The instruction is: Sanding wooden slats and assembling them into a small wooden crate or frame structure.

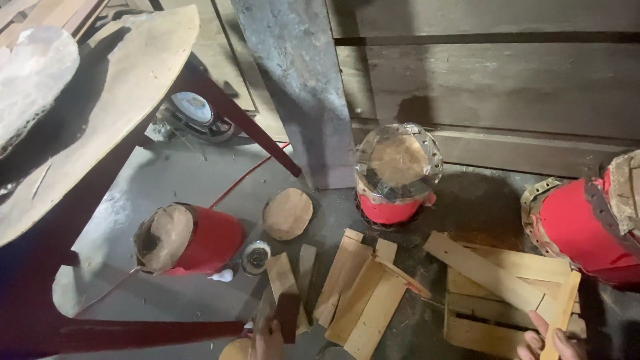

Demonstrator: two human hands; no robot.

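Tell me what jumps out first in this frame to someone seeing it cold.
Three red cylindrical drums: one lying on its side at left, one upright by the grey post at centre, one at the right edge. Pale wooden slats lie scattered on the floor between them. At the bottom edge, the right hand touches a slat, and the left hand is beside a dark flat piece.
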